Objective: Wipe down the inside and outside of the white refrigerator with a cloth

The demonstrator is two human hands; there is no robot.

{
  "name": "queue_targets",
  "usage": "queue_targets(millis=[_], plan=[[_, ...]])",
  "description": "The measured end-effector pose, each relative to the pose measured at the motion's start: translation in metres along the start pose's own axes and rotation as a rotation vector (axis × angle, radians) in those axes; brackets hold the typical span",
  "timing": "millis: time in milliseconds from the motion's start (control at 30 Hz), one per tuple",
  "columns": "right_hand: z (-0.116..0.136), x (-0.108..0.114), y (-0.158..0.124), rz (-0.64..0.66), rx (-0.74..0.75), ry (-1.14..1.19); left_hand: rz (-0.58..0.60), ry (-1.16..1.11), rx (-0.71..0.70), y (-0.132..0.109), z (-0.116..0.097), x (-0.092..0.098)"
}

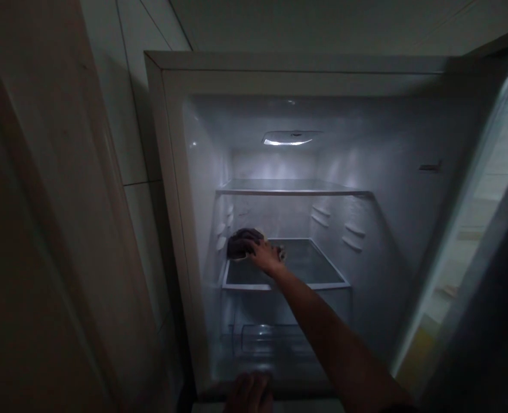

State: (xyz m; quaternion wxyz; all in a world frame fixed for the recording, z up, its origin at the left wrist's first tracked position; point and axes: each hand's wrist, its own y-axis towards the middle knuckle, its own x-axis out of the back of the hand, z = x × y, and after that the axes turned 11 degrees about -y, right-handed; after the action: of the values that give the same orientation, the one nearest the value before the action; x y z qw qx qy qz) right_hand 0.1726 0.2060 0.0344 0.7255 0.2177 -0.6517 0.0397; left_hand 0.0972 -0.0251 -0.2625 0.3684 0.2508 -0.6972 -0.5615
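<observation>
Inside an open fridge, my right hand (266, 256) is closed on a dark, bunched-up cloth (244, 242). It presses the cloth on the left part of the middle glass shelf (309, 264), close to the fridge's left inner wall. Part of the cloth with a lighter edge shows by my fingers. Low in the picture, my left hand (249, 393) lies on the fridge's bottom front edge, fingers laid over it with nothing seen in them. That hand is dim and partly cut off by the frame.
An upper glass shelf (292, 186) sits above, under the lit lamp (288, 138). A clear drawer (275, 338) is below. The fridge door (464, 229) stands open at the right. Tiled wall (137, 218) and a wooden frame (77, 172) flank the left side.
</observation>
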Motion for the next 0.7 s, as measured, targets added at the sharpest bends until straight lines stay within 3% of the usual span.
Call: queue_targets(millis=[100,167,267,333,433,500,600,700], plan=[[0.022,0.001,-0.02,0.004,0.107,0.019,0.18,-0.001,-0.192,0.011,0.004,0.018],[0.015,0.005,-0.035,-0.006,0.138,0.025,0.233,0.01,-0.226,0.012,0.008,0.027],[-0.027,0.017,-0.052,-0.024,0.084,0.009,0.231,0.034,-0.211,0.003,0.012,0.025],[-0.067,0.026,-0.057,-0.047,-0.059,-0.025,0.206,0.044,-0.178,-0.007,0.011,0.017],[-0.119,0.037,-0.059,-0.08,-0.318,-0.098,0.048,0.045,-0.082,-0.016,0.005,0.003],[-0.136,0.038,-0.054,-0.094,-0.427,-0.139,-0.039,0.053,-0.052,-0.015,0.001,-0.001],[-0.128,0.032,-0.037,-0.085,-0.473,-0.161,0.024,0.056,-0.137,-0.003,0.0,0.004],[-0.088,0.022,-0.017,-0.033,-0.392,-0.13,0.109,0.046,-0.217,0.008,0.001,0.013]])
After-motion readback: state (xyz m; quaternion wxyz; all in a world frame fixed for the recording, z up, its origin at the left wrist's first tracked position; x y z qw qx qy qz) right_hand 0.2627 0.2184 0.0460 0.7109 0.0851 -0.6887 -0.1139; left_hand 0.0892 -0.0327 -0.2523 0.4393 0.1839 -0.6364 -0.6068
